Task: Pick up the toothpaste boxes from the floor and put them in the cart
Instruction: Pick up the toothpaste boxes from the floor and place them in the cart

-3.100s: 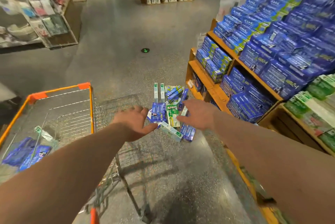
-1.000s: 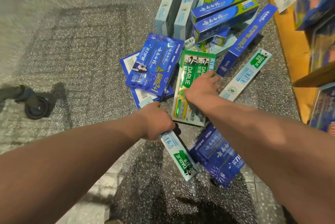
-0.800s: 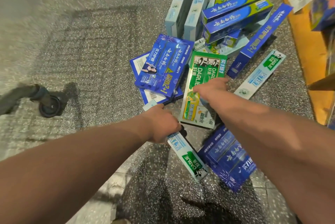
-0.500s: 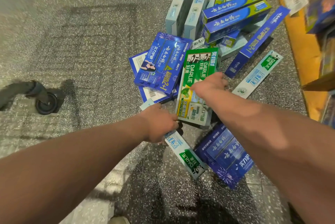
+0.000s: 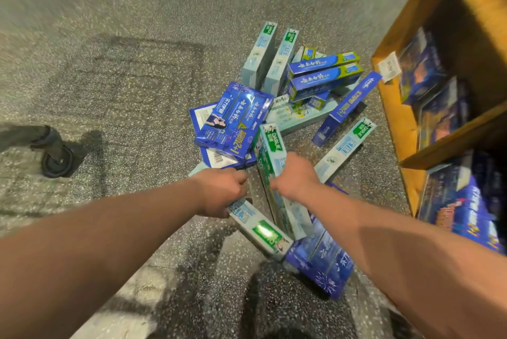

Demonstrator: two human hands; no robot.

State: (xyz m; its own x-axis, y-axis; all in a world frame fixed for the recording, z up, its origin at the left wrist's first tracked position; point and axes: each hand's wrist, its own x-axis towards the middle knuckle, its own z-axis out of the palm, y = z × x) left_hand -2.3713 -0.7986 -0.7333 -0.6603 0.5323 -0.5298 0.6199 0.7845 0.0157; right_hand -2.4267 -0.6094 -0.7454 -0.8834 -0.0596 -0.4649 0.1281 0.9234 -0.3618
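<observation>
A heap of toothpaste boxes lies on the speckled floor. My left hand [image 5: 223,191] is shut on a slim white and green Darlie box [image 5: 259,229] near its upper end. My right hand [image 5: 295,175] grips the wide green Darlie pack [image 5: 270,163], tilted up on its edge off the floor. A large blue pack [image 5: 236,116] rests on another just beyond my hands. Further back are two pale upright boxes [image 5: 270,58] and blue-green boxes [image 5: 323,72]. Another blue pack [image 5: 321,264] lies under my right forearm. Of the cart, only a wheel [image 5: 56,159] shows, at the left.
A wooden shelf unit [image 5: 406,124] stocked with blue boxes stands close on the right. A slim blue box [image 5: 347,108] and a white and green one [image 5: 347,146] lie between the heap and the shelf. Bare floor stretches to the left and behind.
My right hand has closed on the wide green pack and tipped it up from flat onto its edge. My left hand keeps its hold on the slim box. The view has pulled back slightly.
</observation>
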